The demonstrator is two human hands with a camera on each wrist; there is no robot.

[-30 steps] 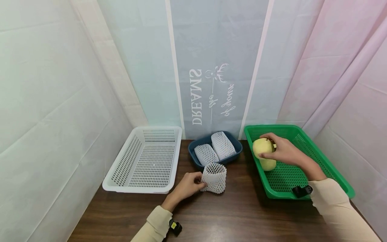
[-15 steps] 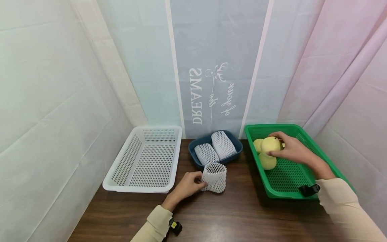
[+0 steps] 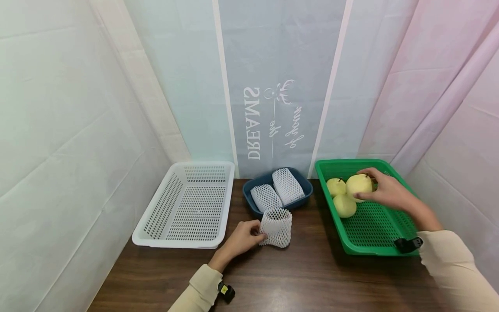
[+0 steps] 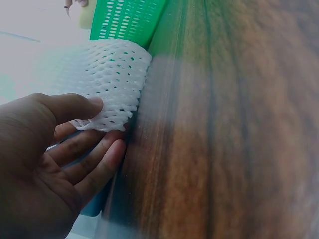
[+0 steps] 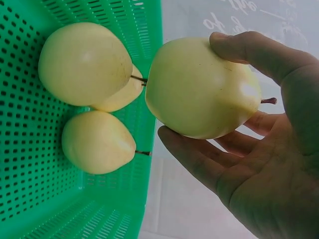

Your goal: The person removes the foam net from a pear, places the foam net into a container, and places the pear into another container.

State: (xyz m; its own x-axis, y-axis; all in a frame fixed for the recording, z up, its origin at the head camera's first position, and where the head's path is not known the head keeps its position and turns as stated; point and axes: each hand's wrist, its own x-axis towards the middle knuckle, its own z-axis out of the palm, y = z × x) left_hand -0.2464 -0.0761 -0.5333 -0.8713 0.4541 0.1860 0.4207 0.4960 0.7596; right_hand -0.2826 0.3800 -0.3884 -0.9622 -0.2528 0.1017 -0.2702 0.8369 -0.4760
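Observation:
My right hand (image 3: 390,193) grips a pale yellow pear (image 5: 202,89) between thumb and fingers, its stem pointing toward the palm. Several more pears lie below it in the green basket (image 3: 368,250); one pear (image 5: 99,142) sits nearest its side wall in the right wrist view. In the head view the held pear overlaps part of those beneath. My left hand (image 3: 243,237) pinches the edge of a white foam fruit net (image 3: 277,232), thumb outside and fingers behind. The net stands upright on the table with its mouth open at the top.
A blue tray (image 3: 249,206) behind the net holds two bundles of white foam nets (image 3: 287,186). To the left stands a white perforated basket (image 3: 196,212). A printed curtain (image 3: 280,52) hangs behind the wooden table (image 3: 280,281).
The right hand has moved rightward with the pear over the green basket, uncovering other pears. The left hand and the foam net stay in place.

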